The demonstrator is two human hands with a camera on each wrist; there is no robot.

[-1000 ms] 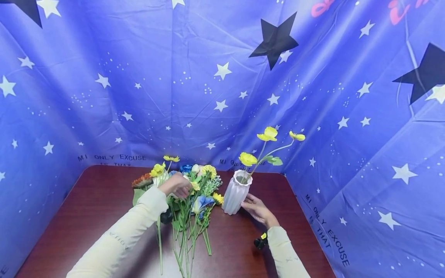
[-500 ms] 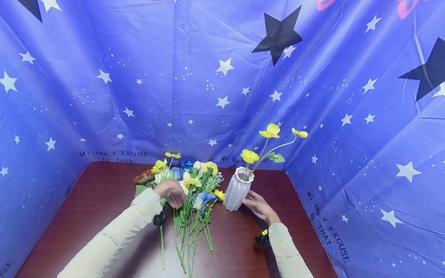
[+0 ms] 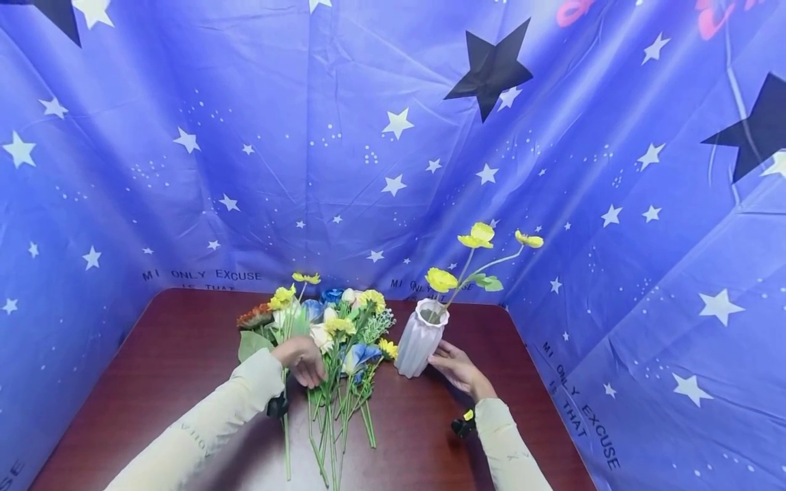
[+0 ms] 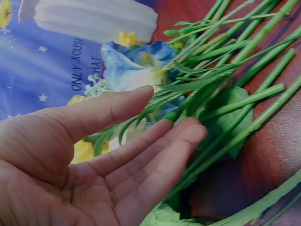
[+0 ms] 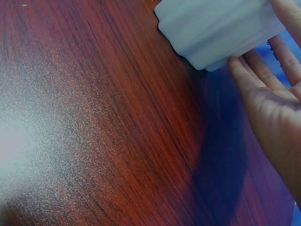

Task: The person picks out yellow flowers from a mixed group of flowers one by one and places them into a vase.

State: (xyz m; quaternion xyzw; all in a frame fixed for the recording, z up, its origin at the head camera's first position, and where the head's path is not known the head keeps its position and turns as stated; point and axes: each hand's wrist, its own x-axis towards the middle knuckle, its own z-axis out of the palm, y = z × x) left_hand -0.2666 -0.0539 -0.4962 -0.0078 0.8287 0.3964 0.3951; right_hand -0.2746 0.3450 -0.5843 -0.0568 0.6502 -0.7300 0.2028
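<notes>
White vase (image 3: 420, 346): left of my right hand (image 3: 457, 372), yellow poppies (image 3: 441, 279) rising above its scalloped rim.
Right hand: lightly grasping the vase's side.
Left hand (image 3: 302, 360): relaxed, gripping nothing, amid the flower pile (image 3: 355, 358).
Table (image 3: 417, 436): wood stretches between stems and right wrist; its right edge lies beyond.
</notes>
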